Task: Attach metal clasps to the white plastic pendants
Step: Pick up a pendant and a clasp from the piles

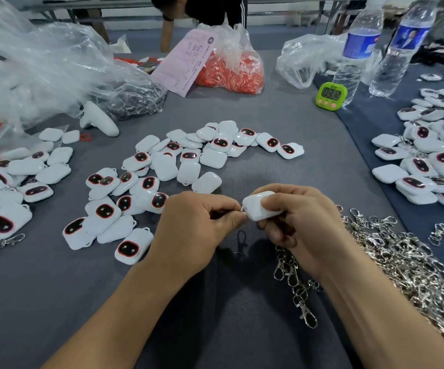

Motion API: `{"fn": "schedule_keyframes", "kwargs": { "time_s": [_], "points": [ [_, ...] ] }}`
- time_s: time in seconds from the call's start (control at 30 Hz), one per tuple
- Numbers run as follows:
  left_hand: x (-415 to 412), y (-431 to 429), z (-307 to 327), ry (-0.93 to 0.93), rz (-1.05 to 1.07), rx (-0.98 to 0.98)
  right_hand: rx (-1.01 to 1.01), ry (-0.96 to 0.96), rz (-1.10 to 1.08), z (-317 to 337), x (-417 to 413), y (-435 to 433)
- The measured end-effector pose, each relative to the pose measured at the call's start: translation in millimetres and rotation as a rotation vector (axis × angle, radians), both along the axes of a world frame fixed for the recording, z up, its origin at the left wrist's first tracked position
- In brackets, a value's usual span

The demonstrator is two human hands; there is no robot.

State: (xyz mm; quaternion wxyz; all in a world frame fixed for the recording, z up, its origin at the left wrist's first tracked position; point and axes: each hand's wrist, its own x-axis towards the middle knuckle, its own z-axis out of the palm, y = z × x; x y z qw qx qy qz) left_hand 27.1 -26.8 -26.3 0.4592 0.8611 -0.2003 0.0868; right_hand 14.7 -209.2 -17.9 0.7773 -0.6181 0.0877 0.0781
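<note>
I noted the right hand (292,219) curled round a white pendant (258,207), held above the grey table (242,315) near the pile of clasps (402,262). The left hand (197,222) pinched tight at the pendant's corner loop, on a dangling clasp (241,237), its upper part hidden by the fingertips.

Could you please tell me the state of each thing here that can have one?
Pendant, gripped in right hand, plain side showing.
Left hand, pinching at the pendant's loop.
Timer, on, digits showing.
Bottles, upright.
Clasps, loose heap on the table.
</note>
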Motion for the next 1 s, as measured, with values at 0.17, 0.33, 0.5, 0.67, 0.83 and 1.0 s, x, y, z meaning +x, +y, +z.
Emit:
{"fn": "schedule_keyframes", "kwargs": {
  "time_s": [0.17, 0.33, 0.5, 0.67, 0.83, 1.0],
  "points": [
    [2.0, -10.4, 3.0, 0.354, -0.004, -0.35, 0.151, 0.052, -0.011, 1.6, 1.1, 3.1],
    [2.1, -12.5, 5.1, 0.545, -0.055, -0.402, 0.119, 0.02, -0.008, 4.2, -1.0, 2.0],
    [1.9, -2.7, 6.7, 0.06, -0.01, 0.175, -0.055, -0.077, -0.077, 3.9, -3.4, 7.4],
    [-5.8, -4.1, 3.5, -0.229, 0.097, 0.445, -0.114, -0.113, -0.122, 0.0, -4.8, 16.7],
    [0.8, -12.8, 3.8, 0.34, 0.014, -0.22, 0.057, 0.012, -0.074, 6.1, -1.1, 6.8],
    [1.3, -14.8, 6.4, 0.594, -0.108, -0.402, 0.205, 0.026, -0.034, 5.7, -2.9, 4.0]
  ]
}}
